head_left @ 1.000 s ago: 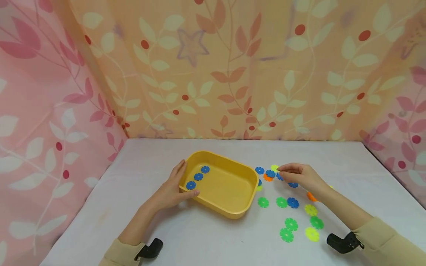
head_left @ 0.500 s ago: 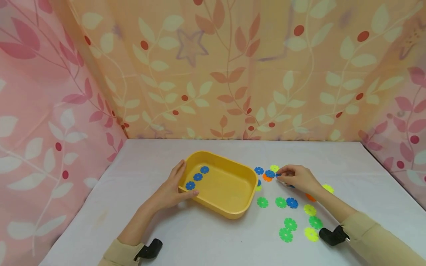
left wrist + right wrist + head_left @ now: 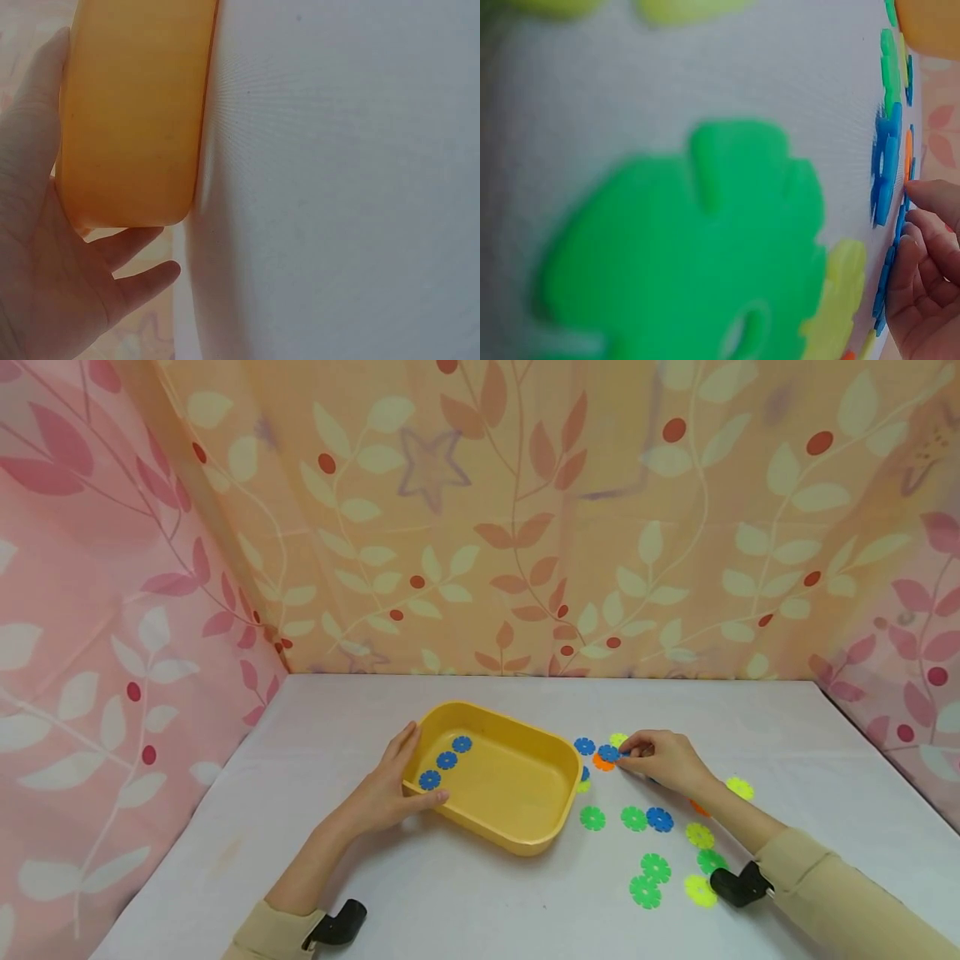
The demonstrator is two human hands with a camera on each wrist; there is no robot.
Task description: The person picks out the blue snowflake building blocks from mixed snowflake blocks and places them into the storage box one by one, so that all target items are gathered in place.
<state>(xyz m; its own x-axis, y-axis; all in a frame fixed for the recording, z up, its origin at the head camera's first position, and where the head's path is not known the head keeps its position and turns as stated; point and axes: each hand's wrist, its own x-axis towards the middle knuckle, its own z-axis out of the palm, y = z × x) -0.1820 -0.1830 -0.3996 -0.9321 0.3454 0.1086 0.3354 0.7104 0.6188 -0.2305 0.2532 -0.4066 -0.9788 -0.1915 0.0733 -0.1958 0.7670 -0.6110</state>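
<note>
Here's the left hand (image 3: 390, 789) clasping the left end of a yellow rectangular plastic tray (image 3: 495, 793), thumb over its near rim, fingers spread along the outside. Three blue flower-shaped plastic discs (image 3: 447, 760) line that end. Off the tray's right end, towards the far edge of the white-covered table (image 3: 480, 902), the right hand (image 3: 666, 762) has its fingertips drawn together, pinching a blue disc (image 3: 624, 754) they mostly hide. Crowding close: another blue disc (image 3: 609, 752) overlapping an orange disc (image 3: 603, 763), a yellow disc (image 3: 618, 739) just behind. The right forearm cuts across a second orange disc (image 3: 699, 808); its black wrist mount (image 3: 738, 885) partly blocks a green disc (image 3: 709, 861) and a bright yellow one (image 3: 699, 890), nearer the table's near side.
</note>
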